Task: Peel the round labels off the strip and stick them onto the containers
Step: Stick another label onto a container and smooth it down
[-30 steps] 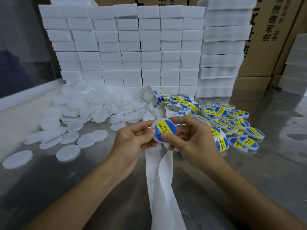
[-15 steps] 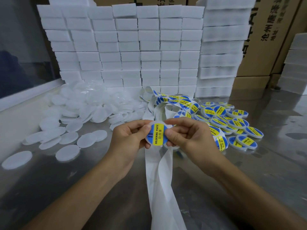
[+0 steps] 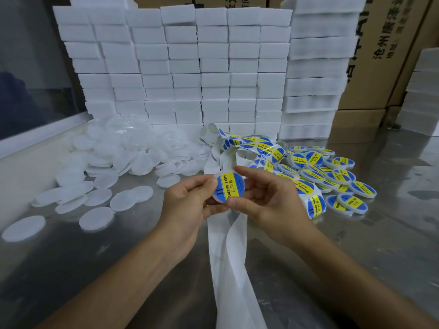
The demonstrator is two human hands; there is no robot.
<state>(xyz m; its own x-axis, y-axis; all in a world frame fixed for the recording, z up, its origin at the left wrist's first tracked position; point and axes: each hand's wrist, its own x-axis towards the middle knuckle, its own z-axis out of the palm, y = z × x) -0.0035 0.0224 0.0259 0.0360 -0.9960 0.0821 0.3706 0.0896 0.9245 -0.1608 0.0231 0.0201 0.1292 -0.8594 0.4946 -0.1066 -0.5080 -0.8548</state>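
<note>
Above steel table, round white container, blue-yellow "SOLDERING PASTE" label.

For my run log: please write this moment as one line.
left hand + right hand: hold round white container | blue-yellow label: stuck on | white backing strip: below

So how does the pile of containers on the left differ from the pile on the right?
The left pile is plain translucent white, with no labels; the right pile carries blue-and-yellow round labels. The left pile spreads wider across the metal table; the right pile sits tighter, beside the label strip. Both are flat round containers.
</note>
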